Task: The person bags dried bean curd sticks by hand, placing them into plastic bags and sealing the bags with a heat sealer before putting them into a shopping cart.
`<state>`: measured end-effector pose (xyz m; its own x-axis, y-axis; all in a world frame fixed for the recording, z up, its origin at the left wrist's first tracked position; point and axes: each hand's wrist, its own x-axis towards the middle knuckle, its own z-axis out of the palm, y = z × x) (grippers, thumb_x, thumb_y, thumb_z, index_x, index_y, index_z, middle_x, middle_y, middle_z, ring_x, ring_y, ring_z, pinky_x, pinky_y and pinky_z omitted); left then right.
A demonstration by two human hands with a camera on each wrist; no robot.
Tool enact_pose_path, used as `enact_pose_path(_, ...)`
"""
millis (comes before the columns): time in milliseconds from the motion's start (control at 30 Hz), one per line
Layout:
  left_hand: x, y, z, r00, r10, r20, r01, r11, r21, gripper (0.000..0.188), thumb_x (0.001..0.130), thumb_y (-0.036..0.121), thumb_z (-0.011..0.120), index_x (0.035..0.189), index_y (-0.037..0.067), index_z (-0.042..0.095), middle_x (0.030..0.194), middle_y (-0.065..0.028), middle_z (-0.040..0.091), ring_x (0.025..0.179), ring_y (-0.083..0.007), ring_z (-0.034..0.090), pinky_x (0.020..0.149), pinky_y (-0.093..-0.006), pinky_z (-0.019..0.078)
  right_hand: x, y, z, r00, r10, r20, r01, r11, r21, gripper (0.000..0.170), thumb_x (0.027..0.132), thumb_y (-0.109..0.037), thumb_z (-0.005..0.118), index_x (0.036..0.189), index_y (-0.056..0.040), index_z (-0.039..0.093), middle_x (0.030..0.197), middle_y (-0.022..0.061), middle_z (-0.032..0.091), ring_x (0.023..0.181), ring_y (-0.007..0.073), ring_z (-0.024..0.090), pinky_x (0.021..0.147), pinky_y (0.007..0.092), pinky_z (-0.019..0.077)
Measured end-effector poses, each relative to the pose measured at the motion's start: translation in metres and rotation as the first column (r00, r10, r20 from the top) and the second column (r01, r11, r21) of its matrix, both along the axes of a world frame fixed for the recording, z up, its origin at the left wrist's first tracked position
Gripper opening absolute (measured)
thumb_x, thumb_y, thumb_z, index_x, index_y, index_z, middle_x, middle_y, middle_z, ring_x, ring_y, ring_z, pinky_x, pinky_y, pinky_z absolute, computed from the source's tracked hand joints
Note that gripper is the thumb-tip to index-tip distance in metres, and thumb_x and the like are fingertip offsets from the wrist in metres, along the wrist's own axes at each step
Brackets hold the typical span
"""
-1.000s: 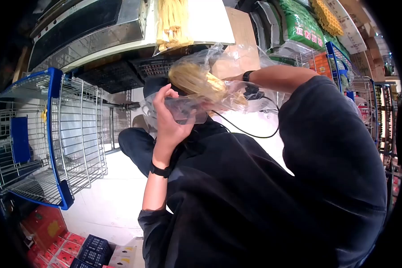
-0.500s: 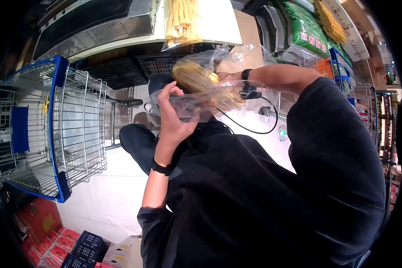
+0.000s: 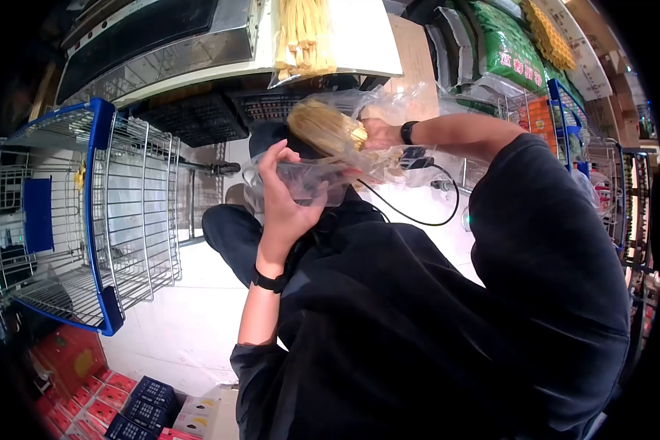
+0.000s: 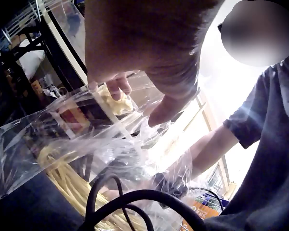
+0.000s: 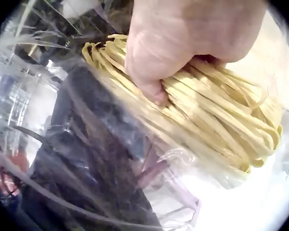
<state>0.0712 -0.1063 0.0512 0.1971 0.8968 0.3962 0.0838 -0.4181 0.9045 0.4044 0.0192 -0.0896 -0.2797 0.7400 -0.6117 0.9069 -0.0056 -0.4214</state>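
A bundle of pale yellow dried strips lies inside a large clear plastic bag, over the person's knees. My right hand reaches into the bag and grips the bundle near one end. In the right wrist view the thumb presses down on the looped strips, and the other fingers are mostly hidden beneath the hand. On the near side my left hand is raised and holds the bag's edge, thumb apart from the fingers. Plastic film stretches below its fingers in the left wrist view.
Another bag of yellow sticks lies on the white counter ahead. A blue-edged shopping cart stands at the left. Black crates sit under the counter, green sacks at the right. A black cable loops by the right arm.
My right hand has shifted slightly and shows more plainly on the bundle's end. The left hand keeps its hold on the bag; the head view has moved a little.
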Motion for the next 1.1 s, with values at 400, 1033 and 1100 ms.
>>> enact_pose_path(400,0.001,-0.002,-0.001,1.000,0.004,0.000,-0.004,1.000,0.002,0.097,0.071,-0.011,0.081,0.151,0.007,0.029,0.124,-0.0101,0.044,0.112,-0.0199,0.049,0.096,-0.0295,0.0507,0.015,0.001,-0.059,0.931,-0.032,-0.363,-0.020,0.990,-0.140,0.045,0.082,-0.024,0.076,0.119,-0.0006,0.069,0.099,0.0096,0.071,0.091,0.0203,0.067,0.079,0.0383,0.0514)
enact_pose_path(1033,-0.001,-0.002,-0.001,1.000,0.009,-0.009,-0.009,1.000,0.028,0.094,0.072,-0.008,0.081,0.150,0.006,0.030,0.122,-0.0105,0.046,0.111,-0.0204,0.050,0.100,-0.0312,0.0480,0.031,0.002,-0.075,0.689,-0.267,-0.674,-0.102,0.884,-0.455,0.038,0.091,-0.016,0.074,0.126,-0.0024,0.065,0.104,0.0118,0.074,0.094,0.0231,0.072,0.078,0.0380,0.0582)
enact_pose_path(1100,0.001,-0.002,-0.003,1.000,0.008,-0.008,-0.008,1.000,0.019,0.094,0.072,-0.008,0.081,0.150,0.006,0.030,0.122,-0.0105,0.046,0.111,-0.0204,0.050,0.100,-0.0313,0.0483,0.030,0.001,-0.053,0.532,-0.590,-0.607,-0.168,0.629,-0.759,0.039,0.095,-0.014,0.072,0.131,-0.0043,0.064,0.107,0.0087,0.074,0.096,0.0200,0.072,0.079,0.0354,0.0590)
